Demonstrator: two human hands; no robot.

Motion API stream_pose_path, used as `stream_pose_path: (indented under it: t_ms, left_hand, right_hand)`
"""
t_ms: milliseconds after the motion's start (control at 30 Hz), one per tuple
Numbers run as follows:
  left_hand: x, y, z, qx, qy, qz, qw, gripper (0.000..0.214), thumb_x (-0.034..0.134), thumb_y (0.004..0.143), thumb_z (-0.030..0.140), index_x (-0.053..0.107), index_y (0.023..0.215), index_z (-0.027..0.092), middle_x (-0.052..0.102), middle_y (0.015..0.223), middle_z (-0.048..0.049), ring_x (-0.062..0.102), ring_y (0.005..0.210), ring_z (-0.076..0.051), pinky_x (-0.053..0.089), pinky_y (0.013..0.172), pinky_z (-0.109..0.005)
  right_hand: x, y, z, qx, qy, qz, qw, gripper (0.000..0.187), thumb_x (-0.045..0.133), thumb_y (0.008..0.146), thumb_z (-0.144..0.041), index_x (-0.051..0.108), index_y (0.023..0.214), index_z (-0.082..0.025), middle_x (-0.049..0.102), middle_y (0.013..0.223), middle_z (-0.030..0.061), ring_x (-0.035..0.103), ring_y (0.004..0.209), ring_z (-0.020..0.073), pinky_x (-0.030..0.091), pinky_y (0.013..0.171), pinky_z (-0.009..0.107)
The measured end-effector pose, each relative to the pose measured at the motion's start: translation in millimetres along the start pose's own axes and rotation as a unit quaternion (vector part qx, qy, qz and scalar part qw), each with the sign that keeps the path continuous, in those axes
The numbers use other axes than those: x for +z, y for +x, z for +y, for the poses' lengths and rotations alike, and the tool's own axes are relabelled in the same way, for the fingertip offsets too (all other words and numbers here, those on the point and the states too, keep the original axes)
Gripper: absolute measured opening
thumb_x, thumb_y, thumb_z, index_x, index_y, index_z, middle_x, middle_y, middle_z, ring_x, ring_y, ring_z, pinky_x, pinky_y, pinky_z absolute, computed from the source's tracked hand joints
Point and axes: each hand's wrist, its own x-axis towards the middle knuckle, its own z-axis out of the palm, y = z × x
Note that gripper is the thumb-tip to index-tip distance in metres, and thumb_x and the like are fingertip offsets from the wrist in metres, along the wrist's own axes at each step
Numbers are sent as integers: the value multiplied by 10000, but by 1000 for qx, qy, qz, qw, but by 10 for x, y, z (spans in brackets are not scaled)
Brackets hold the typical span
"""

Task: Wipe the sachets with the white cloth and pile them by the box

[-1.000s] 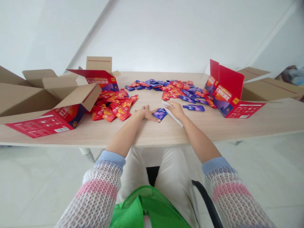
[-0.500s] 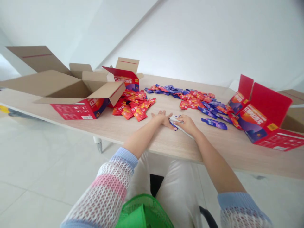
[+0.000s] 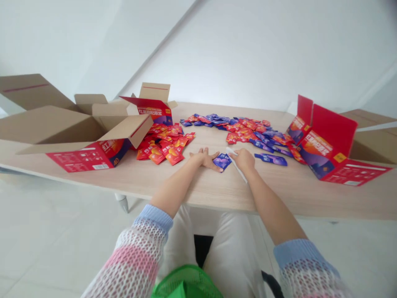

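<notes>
A single blue sachet (image 3: 222,161) lies flat on the wooden table (image 3: 217,190) between my hands. My left hand (image 3: 204,159) rests flat beside it, fingers stretched out and touching its left edge. My right hand (image 3: 244,159) is closed on a white cloth or wipe (image 3: 238,167) that trails toward the table's front edge; its top end sits just right of the sachet. A pile of red sachets (image 3: 166,142) lies to the left, and a wide scatter of red and blue sachets (image 3: 245,128) spreads behind my hands.
An open red carton with brown flaps (image 3: 93,140) stands at the left, another smaller red carton (image 3: 151,107) behind it. At the right an open red carton (image 3: 328,145) lies tipped, with brown cardboard (image 3: 372,132) behind. A green basket (image 3: 186,283) sits in my lap.
The view swung left, then partly back. My right hand with the white cloth covered the blue sachet half a second ago and has since drawn right, uncovering it. My left hand stayed flat.
</notes>
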Motion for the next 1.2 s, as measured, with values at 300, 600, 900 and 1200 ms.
stream_pose_path:
  t_ms: [300, 600, 900, 1200]
  left_hand:
    - [61, 38, -18, -41, -12, 12, 999, 1340, 520, 509, 858, -149, 1483, 227, -164, 1526, -49, -133, 1393, -322, 163, 1042, -637]
    - [109, 83, -52, -51, -27, 31, 998, 1304, 529, 475, 868, -83, 1491, 323, -159, 1520, 37, -191, 1368, -353, 71, 1021, -701]
    - [89, 23, -4, -44, -14, 50, 998, 1386, 630, 401, 826, -43, 1498, 312, -107, 1539, -14, -171, 1365, -404, 56, 962, -767]
    - [99, -15, 63, -48, 12, 56, 997, 1341, 577, 461, 850, -66, 1498, 295, -101, 1548, -54, -155, 1370, -406, 91, 963, -757]
  right_hand:
    - [-171, -142, 5, -156, 198, 167, 953, 348, 508, 864, -478, 717, 1016, -244, 653, 964, 62, 604, 878, 206, 451, 782, 310]
    - [-8, -359, -366, -296, 116, 90, 944, 209, 609, 802, -466, 742, 902, -341, 615, 1006, 63, 527, 932, 258, 435, 828, 385]
    - [24, -240, -298, -283, 136, -28, 949, 261, 549, 854, -429, 720, 950, -258, 657, 887, 40, 609, 794, 178, 434, 698, 267]
    - [5, -173, -66, -45, 11, 38, 998, 416, 510, 837, -546, 697, 1069, -255, 701, 979, 131, 637, 895, 264, 445, 708, 325]
